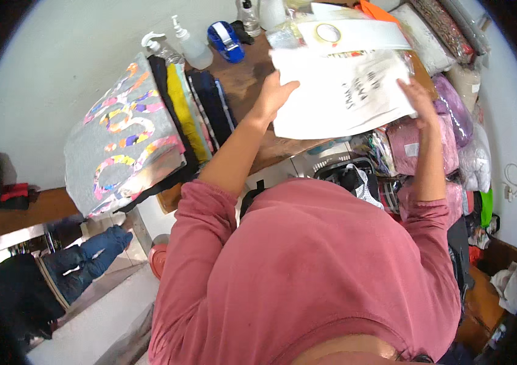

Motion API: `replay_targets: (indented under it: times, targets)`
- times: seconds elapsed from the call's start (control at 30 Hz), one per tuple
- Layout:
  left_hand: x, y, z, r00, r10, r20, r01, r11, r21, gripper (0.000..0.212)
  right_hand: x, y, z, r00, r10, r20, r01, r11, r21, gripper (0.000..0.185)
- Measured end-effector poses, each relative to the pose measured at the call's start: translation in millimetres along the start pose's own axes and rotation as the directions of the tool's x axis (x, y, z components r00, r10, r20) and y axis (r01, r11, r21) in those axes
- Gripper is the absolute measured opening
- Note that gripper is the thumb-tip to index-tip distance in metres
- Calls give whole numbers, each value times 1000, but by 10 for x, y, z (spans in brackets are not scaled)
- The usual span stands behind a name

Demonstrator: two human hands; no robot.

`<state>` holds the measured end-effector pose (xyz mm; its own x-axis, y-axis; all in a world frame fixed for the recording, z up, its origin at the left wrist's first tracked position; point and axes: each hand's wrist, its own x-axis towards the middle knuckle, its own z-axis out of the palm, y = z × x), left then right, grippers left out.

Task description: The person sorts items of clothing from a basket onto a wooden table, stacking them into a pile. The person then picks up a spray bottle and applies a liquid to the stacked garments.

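Both hands hold a white folded piece of fabric [317,105], which bears dark printed lettering on its right part. My left hand [276,96] grips its left edge, thumb on top and the other fingers mostly hidden. At the opposite edge, my right hand [418,98] pinches the fabric; its fingers are somewhat blurred. The cloth is over the right part of a wooden table [254,153], and its lower edge reaches past the table's front. Behind it are a clear tape roll [328,33] and plastic-wrapped packages.
Left on the table, a stack of folded garments [178,105] stands beside a grey printed one [126,137]. Spray bottles [192,48] and a blue tape dispenser [226,42] are at the back. Wrapped bundles [422,141] and a dark basket [345,169] lie right. A person [57,278] is at lower left.
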<state>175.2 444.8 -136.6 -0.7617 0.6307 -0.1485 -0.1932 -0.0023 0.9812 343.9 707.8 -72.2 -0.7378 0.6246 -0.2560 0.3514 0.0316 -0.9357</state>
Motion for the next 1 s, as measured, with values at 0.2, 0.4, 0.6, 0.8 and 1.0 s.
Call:
replay_targets:
  times: [0.2, 0.4, 0.6, 0.8, 1.0]
  targets:
    - [-661, 1688, -392, 949, 304, -86, -252, 893, 373, 47, 47, -771, 182, 976, -192, 101, 142, 918, 371, 36]
    - [-1403, 2413, -1716, 697, 625, -352, -373, 735, 566, 51, 83, -1334, 1447, 846, -297, 442, 14, 842, 539, 43]
    - [-2563, 2832, -2803, 661, 495, -563, -192, 838, 512, 40, -843, -1786, 2934, 478, -501, 722, 7, 824, 567, 43]
    - [-2687, 1770, -3811, 755, 151, -638, 134, 917, 375, 39, -969, -1300, 3417, 611, -187, 769, -14, 969, 247, 54]
    - [-2694, 1832, -3803, 780, 253, -573, -127, 960, 251, 39, -1091, -1504, 3330, 560, -312, 767, 187, 950, 250, 52]
